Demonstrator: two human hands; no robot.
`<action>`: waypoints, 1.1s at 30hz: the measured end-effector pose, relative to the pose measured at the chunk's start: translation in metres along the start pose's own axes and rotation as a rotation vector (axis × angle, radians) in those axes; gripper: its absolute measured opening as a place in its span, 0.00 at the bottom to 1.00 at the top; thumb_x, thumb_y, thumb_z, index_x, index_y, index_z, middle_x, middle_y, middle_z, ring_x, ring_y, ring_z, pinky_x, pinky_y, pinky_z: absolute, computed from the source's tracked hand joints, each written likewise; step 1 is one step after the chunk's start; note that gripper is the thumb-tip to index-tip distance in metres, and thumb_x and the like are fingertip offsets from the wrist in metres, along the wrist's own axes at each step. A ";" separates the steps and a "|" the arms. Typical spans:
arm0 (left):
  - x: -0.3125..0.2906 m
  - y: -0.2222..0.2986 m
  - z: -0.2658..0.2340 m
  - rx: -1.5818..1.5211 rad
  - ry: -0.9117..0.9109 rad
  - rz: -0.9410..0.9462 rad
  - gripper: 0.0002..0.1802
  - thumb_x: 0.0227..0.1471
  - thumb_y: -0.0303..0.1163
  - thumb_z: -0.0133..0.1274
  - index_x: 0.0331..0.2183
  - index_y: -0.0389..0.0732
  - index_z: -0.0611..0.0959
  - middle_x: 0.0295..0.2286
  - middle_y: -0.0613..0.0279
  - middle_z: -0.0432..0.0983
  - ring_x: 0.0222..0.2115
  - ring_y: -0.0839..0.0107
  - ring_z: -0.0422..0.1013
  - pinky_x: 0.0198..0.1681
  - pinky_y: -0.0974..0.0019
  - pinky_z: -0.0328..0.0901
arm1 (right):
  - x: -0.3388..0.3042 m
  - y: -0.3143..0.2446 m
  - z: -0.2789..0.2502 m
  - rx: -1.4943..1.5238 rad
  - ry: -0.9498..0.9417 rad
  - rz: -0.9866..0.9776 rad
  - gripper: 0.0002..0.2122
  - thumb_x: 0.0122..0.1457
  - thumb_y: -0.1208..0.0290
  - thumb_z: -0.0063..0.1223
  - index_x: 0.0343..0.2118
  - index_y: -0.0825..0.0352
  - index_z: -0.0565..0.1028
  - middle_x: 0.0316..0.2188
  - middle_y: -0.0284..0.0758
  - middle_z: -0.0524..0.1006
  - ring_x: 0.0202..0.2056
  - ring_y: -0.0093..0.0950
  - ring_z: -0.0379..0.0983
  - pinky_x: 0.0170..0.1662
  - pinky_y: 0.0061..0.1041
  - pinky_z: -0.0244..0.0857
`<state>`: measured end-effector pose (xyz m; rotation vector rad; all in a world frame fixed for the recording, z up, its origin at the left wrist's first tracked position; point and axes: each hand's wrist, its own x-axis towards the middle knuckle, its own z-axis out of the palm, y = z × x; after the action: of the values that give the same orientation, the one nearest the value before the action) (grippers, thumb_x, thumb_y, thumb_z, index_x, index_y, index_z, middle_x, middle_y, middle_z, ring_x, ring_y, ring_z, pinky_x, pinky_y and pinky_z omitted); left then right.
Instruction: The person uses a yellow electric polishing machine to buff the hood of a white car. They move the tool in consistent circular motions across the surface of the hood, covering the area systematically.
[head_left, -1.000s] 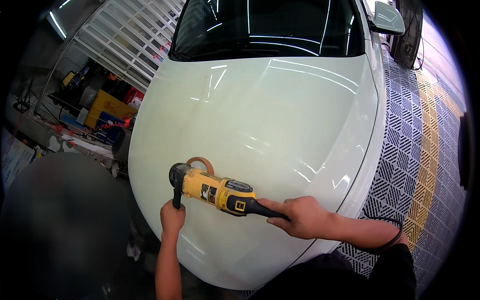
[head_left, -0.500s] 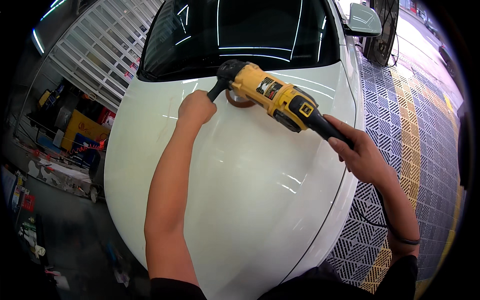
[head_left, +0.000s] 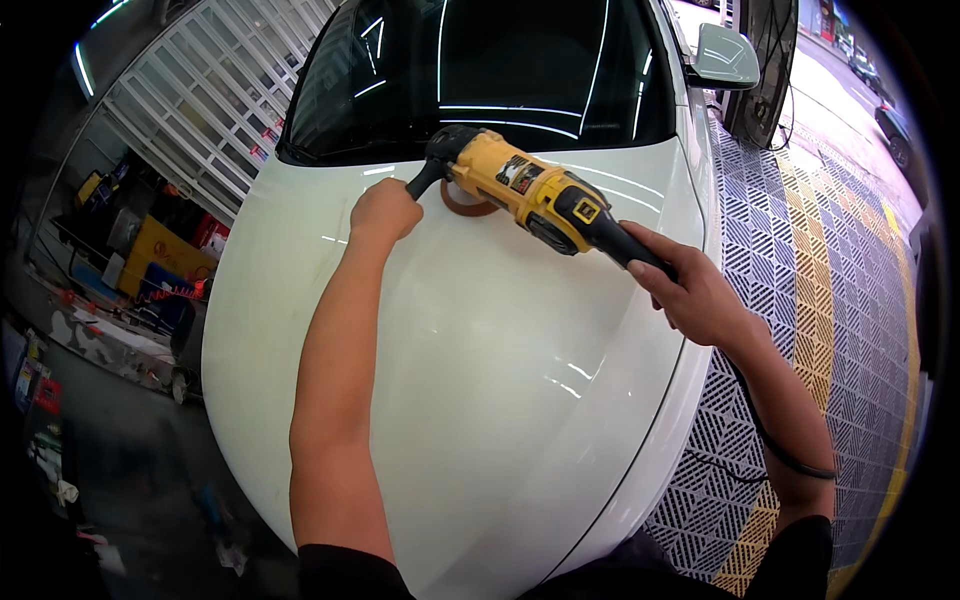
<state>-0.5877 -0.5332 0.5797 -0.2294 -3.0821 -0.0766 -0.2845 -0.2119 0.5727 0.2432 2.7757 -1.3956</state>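
A yellow and black car polisher (head_left: 520, 185) lies across the upper part of a white car hood (head_left: 450, 380), below the windshield (head_left: 510, 70). Its brown round pad (head_left: 465, 203) shows under the head and rests on the paint, partly hidden by the tool body. My left hand (head_left: 386, 210) is closed around the black front handle. Around the black rear grip my right hand (head_left: 690, 285) is wrapped, thumb on the near side. The black power cord (head_left: 765, 430) runs from the grip along my right forearm.
A side mirror (head_left: 724, 57) juts out at the upper right. Patterned floor tiles (head_left: 760, 300) lie along the car's right side. On the left stand a white metal gate (head_left: 215, 90) and a cluttered cart (head_left: 110, 335) with a yellow box. Parked cars show outside.
Both hands have shifted the polisher slightly left across the hood. The right hand and rear grip have moved left and a little farther away.
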 end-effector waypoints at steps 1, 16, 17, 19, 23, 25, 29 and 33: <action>0.007 -0.016 0.001 -0.016 -0.007 -0.040 0.16 0.57 0.32 0.60 0.46 0.40 0.93 0.44 0.45 0.90 0.48 0.47 0.86 0.54 0.49 0.78 | 0.014 -0.007 0.006 -0.023 -0.031 0.008 0.27 0.80 0.59 0.52 0.79 0.55 0.70 0.31 0.37 0.77 0.32 0.27 0.75 0.44 0.33 0.72; 0.001 0.080 -0.003 -0.017 -0.086 0.036 0.14 0.60 0.31 0.63 0.47 0.42 0.93 0.40 0.52 0.90 0.43 0.57 0.88 0.51 0.55 0.79 | -0.014 0.032 -0.050 0.069 0.058 0.065 0.28 0.79 0.62 0.54 0.79 0.58 0.69 0.26 0.27 0.74 0.22 0.15 0.70 0.27 0.22 0.70; -0.005 0.099 -0.001 -0.027 -0.064 0.078 0.14 0.60 0.31 0.63 0.47 0.42 0.93 0.39 0.53 0.90 0.41 0.58 0.87 0.50 0.56 0.79 | -0.032 0.041 -0.057 0.093 0.088 0.079 0.28 0.79 0.62 0.54 0.79 0.59 0.69 0.26 0.26 0.74 0.21 0.15 0.70 0.27 0.21 0.70; -0.025 0.125 -0.009 -0.041 -0.098 0.110 0.14 0.61 0.31 0.62 0.47 0.40 0.92 0.38 0.51 0.88 0.39 0.56 0.86 0.48 0.56 0.79 | -0.057 0.051 -0.065 0.144 0.115 0.099 0.28 0.79 0.62 0.54 0.79 0.61 0.68 0.26 0.25 0.74 0.21 0.14 0.70 0.26 0.21 0.69; -0.073 0.112 -0.016 -0.055 -0.212 0.060 0.13 0.62 0.28 0.60 0.46 0.37 0.91 0.36 0.49 0.86 0.37 0.54 0.84 0.47 0.54 0.77 | -0.097 0.065 -0.051 0.226 0.069 0.078 0.29 0.78 0.64 0.56 0.78 0.64 0.68 0.28 0.25 0.74 0.22 0.13 0.70 0.27 0.19 0.69; -0.107 0.082 -0.007 -0.068 -0.218 0.057 0.12 0.61 0.29 0.60 0.44 0.36 0.91 0.37 0.46 0.87 0.38 0.50 0.84 0.47 0.51 0.77 | -0.124 0.059 -0.032 0.240 0.043 0.056 0.29 0.77 0.67 0.57 0.78 0.66 0.68 0.30 0.26 0.75 0.26 0.13 0.71 0.32 0.19 0.69; -0.212 -0.006 0.006 -0.136 -0.189 0.041 0.09 0.59 0.31 0.61 0.37 0.34 0.88 0.35 0.40 0.86 0.40 0.39 0.82 0.45 0.44 0.75 | -0.186 0.056 0.019 0.235 -0.075 -0.033 0.30 0.74 0.71 0.61 0.76 0.70 0.69 0.37 0.35 0.82 0.33 0.21 0.76 0.42 0.26 0.75; -0.316 -0.101 0.025 -0.171 -0.085 -0.048 0.09 0.60 0.31 0.61 0.33 0.34 0.86 0.31 0.38 0.84 0.36 0.36 0.81 0.42 0.42 0.74 | -0.240 0.033 0.086 0.105 -0.154 -0.168 0.32 0.68 0.71 0.69 0.75 0.62 0.73 0.32 0.45 0.84 0.30 0.37 0.84 0.39 0.32 0.77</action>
<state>-0.2917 -0.6782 0.5335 -0.1690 -3.1677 -0.3413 -0.0465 -0.2917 0.5172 -0.0949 2.6534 -1.5268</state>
